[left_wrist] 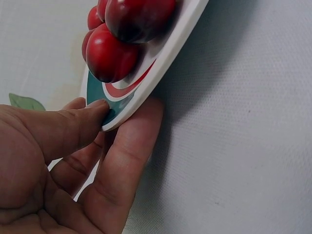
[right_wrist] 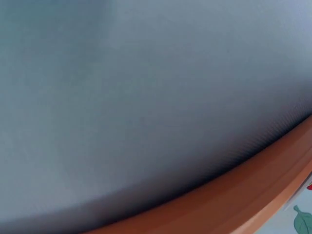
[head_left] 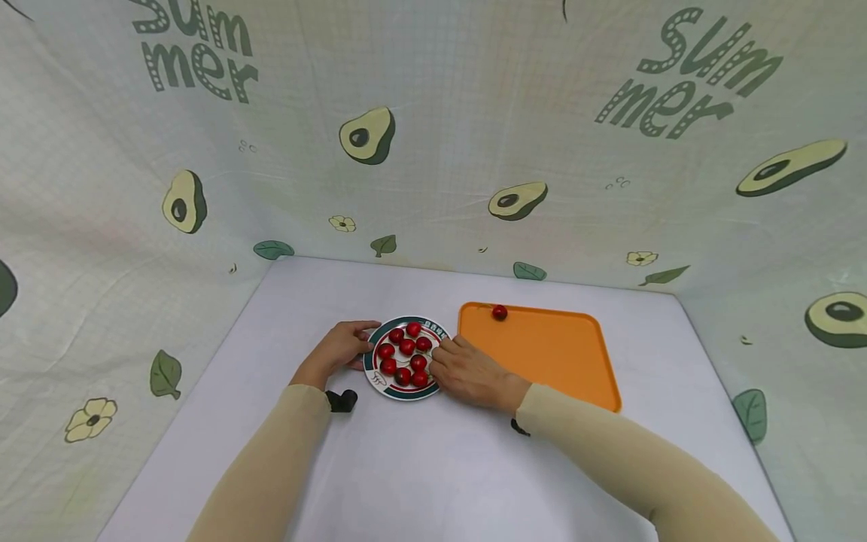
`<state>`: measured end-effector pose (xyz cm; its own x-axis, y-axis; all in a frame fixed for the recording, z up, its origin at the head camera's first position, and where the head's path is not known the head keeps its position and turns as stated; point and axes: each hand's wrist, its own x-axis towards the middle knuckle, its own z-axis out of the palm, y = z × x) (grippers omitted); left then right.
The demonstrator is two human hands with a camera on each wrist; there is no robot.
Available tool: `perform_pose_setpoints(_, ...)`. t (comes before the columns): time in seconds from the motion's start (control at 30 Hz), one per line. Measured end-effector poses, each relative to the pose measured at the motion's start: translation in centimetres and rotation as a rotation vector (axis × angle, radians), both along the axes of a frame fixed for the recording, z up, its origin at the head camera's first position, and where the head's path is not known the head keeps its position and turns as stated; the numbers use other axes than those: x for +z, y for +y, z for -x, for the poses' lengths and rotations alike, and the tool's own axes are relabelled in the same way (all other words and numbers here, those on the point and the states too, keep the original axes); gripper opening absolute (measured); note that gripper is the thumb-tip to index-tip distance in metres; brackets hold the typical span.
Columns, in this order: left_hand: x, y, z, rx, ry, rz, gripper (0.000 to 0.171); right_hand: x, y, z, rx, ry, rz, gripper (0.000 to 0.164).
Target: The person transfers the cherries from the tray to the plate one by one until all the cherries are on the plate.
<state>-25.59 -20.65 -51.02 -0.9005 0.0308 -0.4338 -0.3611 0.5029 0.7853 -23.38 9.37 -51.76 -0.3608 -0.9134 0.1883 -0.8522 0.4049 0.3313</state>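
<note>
A round white plate [head_left: 380, 379] with a green and red rim carries several shiny red cherries [head_left: 407, 347]. My left hand [head_left: 339, 350] pinches its left rim; in the left wrist view the thumb [left_wrist: 78, 124] lies on top and fingers reach beneath. There the plate's edge [left_wrist: 168, 63] stands off the table, with a shadow below. My right hand [head_left: 467, 371] is at the plate's right rim with bent fingers; its fingertips are hidden, so whether they grip anything is unclear. The right wrist view shows no hand.
An orange tray [head_left: 555, 346] lies right of the plate, partly under the right forearm. One cherry [head_left: 500, 312] sits at its back left edge. A white table [head_left: 420, 467] bears everything, and a cloth printed with avocados [head_left: 433, 158] hangs around its back and sides.
</note>
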Motion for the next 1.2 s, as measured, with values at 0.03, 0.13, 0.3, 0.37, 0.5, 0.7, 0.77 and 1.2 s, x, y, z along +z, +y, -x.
perform_pose_setpoints(0.03,0.0,0.0,0.0,-0.003,-0.001,0.001,0.052,0.0,0.0,0.0,0.000,-0.003,0.009,0.014)
perform_pose_setpoints(0.13,0.0,0.1,0.1,0.002,-0.005,-0.002,0.052,0.2,0.2,0.0,-0.018,-0.030,0.045,0.017)
perform_pose_setpoints(0.3,-0.1,0.0,0.2,0.001,-0.006,0.001,0.052,1.1,1.1,0.7,-0.085,-0.051,0.092,0.023)
perform_pose_setpoints(0.37,-0.2,0.0,0.2,0.000,-0.008,0.001,0.052,1.5,1.9,1.4,-0.121,-0.052,0.095,0.024)
perform_pose_setpoints(0.5,-0.2,-0.1,0.2,0.004,-0.010,-0.003,0.052,2.0,3.9,3.5,-0.211,-0.063,0.140,0.023)
perform_pose_setpoints(0.7,-0.2,0.0,0.1,0.001,-0.010,-0.018,0.052,2.0,7.0,6.3,-0.399,-0.050,0.145,0.026)
perform_pose_setpoints(0.77,-0.2,0.0,0.0,0.002,-0.007,-0.023,0.052,2.0,7.6,7.0,-0.447,-0.075,0.159,0.026)
perform_pose_setpoints(1.2,0.1,0.1,-0.1,0.018,-0.004,-0.016,0.051,1.4,7.5,8.6,-0.602,-0.219,0.104,0.021)
